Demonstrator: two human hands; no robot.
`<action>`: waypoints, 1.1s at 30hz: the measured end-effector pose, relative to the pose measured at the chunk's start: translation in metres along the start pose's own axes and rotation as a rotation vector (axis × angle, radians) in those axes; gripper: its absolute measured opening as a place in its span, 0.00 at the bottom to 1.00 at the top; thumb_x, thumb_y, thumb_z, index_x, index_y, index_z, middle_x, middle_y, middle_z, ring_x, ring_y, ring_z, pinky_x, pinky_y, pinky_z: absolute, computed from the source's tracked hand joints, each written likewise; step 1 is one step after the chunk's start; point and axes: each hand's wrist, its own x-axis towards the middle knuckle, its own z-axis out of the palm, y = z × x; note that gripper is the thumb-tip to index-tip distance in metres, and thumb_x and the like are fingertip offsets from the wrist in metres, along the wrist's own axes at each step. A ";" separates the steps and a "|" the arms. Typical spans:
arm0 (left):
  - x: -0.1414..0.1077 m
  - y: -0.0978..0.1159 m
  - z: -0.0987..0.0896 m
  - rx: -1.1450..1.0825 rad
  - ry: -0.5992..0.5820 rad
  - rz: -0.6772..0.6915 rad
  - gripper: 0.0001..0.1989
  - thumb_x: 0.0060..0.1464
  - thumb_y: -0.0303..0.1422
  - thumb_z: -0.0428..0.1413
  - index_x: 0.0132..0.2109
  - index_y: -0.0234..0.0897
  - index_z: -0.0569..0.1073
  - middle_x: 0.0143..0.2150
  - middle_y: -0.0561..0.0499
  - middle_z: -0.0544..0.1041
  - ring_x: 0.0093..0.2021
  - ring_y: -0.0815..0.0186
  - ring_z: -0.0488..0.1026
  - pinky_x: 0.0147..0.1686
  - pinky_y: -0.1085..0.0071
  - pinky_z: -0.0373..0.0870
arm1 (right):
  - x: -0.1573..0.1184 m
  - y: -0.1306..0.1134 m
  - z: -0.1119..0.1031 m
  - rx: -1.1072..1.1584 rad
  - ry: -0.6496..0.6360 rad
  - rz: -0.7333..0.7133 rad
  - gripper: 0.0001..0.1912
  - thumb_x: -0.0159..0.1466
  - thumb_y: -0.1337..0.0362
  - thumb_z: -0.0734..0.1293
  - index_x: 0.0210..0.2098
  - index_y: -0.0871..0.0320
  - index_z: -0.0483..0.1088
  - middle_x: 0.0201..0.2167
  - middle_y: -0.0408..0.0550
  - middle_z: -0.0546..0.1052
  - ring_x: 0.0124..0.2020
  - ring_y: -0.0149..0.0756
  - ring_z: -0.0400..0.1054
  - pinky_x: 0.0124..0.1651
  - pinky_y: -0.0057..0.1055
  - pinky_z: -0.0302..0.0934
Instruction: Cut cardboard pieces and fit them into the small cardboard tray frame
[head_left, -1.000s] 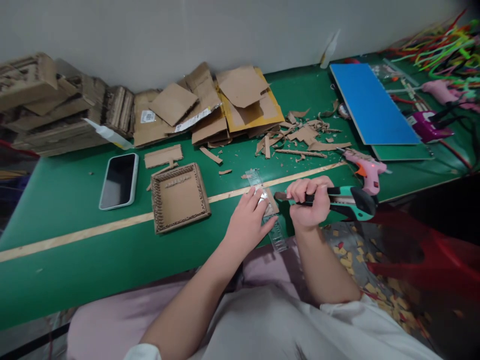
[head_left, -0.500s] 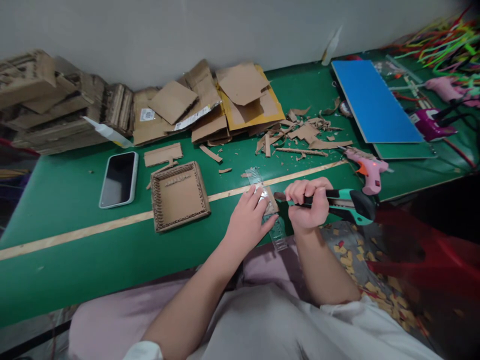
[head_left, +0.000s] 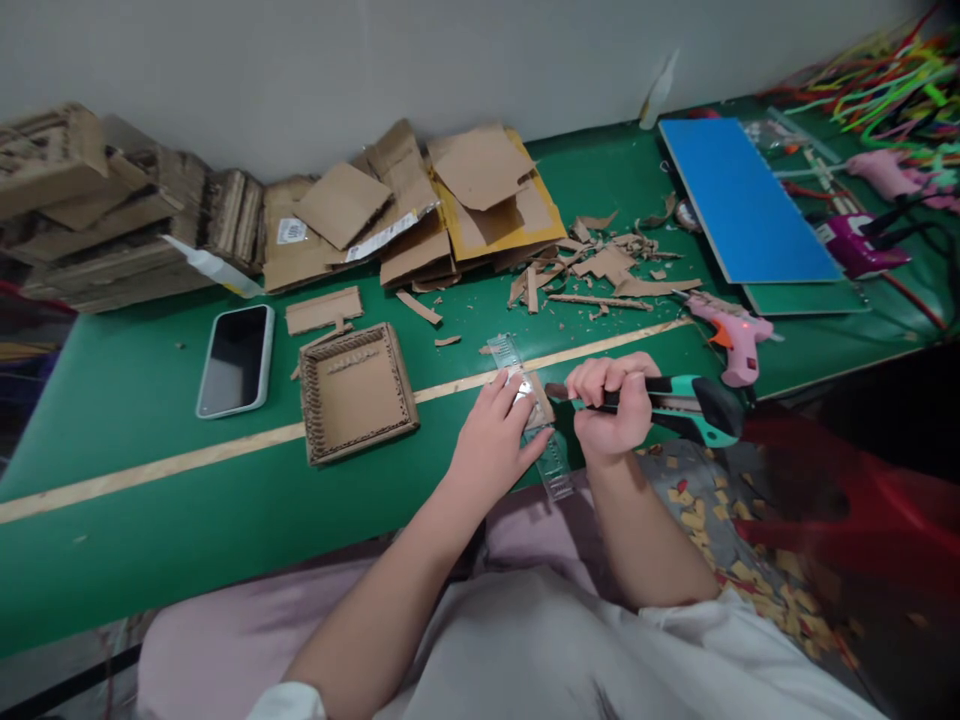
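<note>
My left hand (head_left: 499,425) lies with its fingers stretched over a clear plastic ruler (head_left: 555,470) and a small piece of cardboard (head_left: 541,405), pressing both onto the green table. The middle of the ruler is hidden beneath my fingers. Wrapped in my right hand (head_left: 615,405) is a green and black utility knife (head_left: 694,408). Its blade points left, close to the right edge of the small cardboard piece; whether it touches cannot be made out. To the left of my left hand sits a shallow square cardboard tray (head_left: 401,425) with corrugated walls.
A phone (head_left: 236,360) lies left of the tray. Cardboard scraps (head_left: 611,265) are scattered beyond my hands. A pink glue gun (head_left: 739,345) and a blue board (head_left: 750,205) lie on the right. Stacked cardboard (head_left: 127,220) and flat sheets (head_left: 345,205) stand along the wall.
The whole view has shifted very slightly. Both hands keep nearly the same place and hold, with the knife still beside the small cardboard piece.
</note>
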 end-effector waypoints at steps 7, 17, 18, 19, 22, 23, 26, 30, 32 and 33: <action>0.000 0.000 0.000 -0.013 -0.011 -0.001 0.17 0.55 0.37 0.53 0.49 0.32 0.66 0.57 0.38 0.65 0.62 0.48 0.56 0.57 0.51 0.60 | 0.000 0.000 0.000 -0.019 0.011 0.012 0.14 0.60 0.58 0.61 0.21 0.55 0.56 0.11 0.33 0.52 0.12 0.25 0.49 0.17 0.26 0.52; 0.000 0.000 -0.001 -0.017 -0.027 0.002 0.17 0.55 0.37 0.53 0.50 0.31 0.66 0.57 0.38 0.65 0.62 0.49 0.55 0.59 0.51 0.59 | 0.001 0.000 0.001 -0.027 0.006 0.010 0.14 0.60 0.58 0.61 0.21 0.55 0.56 0.11 0.33 0.52 0.12 0.25 0.49 0.17 0.26 0.52; 0.000 0.000 -0.001 -0.019 -0.026 0.000 0.17 0.56 0.37 0.53 0.50 0.32 0.66 0.57 0.38 0.65 0.62 0.49 0.55 0.59 0.51 0.59 | 0.001 0.000 0.001 -0.030 0.007 0.010 0.14 0.60 0.58 0.61 0.21 0.55 0.56 0.11 0.33 0.52 0.12 0.25 0.49 0.17 0.26 0.52; 0.000 -0.001 -0.001 -0.021 -0.024 0.000 0.17 0.56 0.37 0.53 0.50 0.32 0.66 0.57 0.38 0.65 0.62 0.49 0.55 0.58 0.50 0.59 | 0.001 0.000 0.001 -0.030 0.007 0.008 0.14 0.60 0.58 0.61 0.21 0.55 0.56 0.11 0.33 0.52 0.12 0.25 0.49 0.17 0.26 0.52; 0.000 -0.001 -0.001 -0.018 -0.016 0.001 0.17 0.56 0.37 0.53 0.50 0.33 0.66 0.57 0.38 0.65 0.62 0.48 0.56 0.58 0.50 0.60 | 0.001 0.000 0.001 -0.026 0.001 -0.001 0.14 0.61 0.58 0.60 0.21 0.55 0.56 0.11 0.33 0.52 0.12 0.25 0.49 0.17 0.26 0.51; 0.000 -0.001 -0.001 -0.017 -0.016 0.001 0.17 0.56 0.37 0.53 0.50 0.33 0.66 0.57 0.38 0.65 0.62 0.48 0.56 0.58 0.50 0.60 | 0.001 0.000 0.001 -0.030 -0.001 -0.001 0.14 0.61 0.58 0.60 0.21 0.55 0.56 0.11 0.33 0.52 0.12 0.25 0.49 0.17 0.27 0.51; 0.000 -0.001 -0.001 -0.021 -0.019 0.002 0.17 0.55 0.37 0.53 0.50 0.32 0.66 0.57 0.38 0.65 0.62 0.48 0.55 0.58 0.51 0.59 | 0.000 0.000 0.001 -0.053 -0.001 0.009 0.15 0.60 0.57 0.61 0.21 0.55 0.55 0.11 0.33 0.52 0.12 0.25 0.49 0.18 0.26 0.52; 0.000 0.000 -0.002 -0.038 -0.020 -0.001 0.18 0.55 0.37 0.53 0.50 0.32 0.66 0.58 0.37 0.64 0.63 0.49 0.54 0.59 0.50 0.59 | -0.001 -0.001 0.002 -0.071 0.007 0.014 0.15 0.60 0.56 0.61 0.21 0.55 0.55 0.11 0.33 0.52 0.13 0.25 0.48 0.18 0.27 0.52; 0.000 0.000 -0.001 -0.044 -0.021 -0.001 0.18 0.55 0.37 0.53 0.50 0.31 0.66 0.58 0.37 0.64 0.63 0.50 0.54 0.59 0.51 0.58 | -0.001 -0.001 0.002 -0.069 0.010 0.013 0.15 0.60 0.56 0.61 0.21 0.55 0.55 0.11 0.33 0.52 0.12 0.25 0.48 0.17 0.26 0.52; 0.000 0.000 -0.001 -0.043 -0.022 -0.002 0.18 0.55 0.37 0.53 0.50 0.31 0.66 0.58 0.36 0.64 0.63 0.50 0.54 0.60 0.52 0.57 | 0.000 0.000 0.001 -0.063 0.010 0.011 0.15 0.60 0.56 0.61 0.21 0.55 0.55 0.11 0.33 0.52 0.12 0.25 0.48 0.17 0.26 0.52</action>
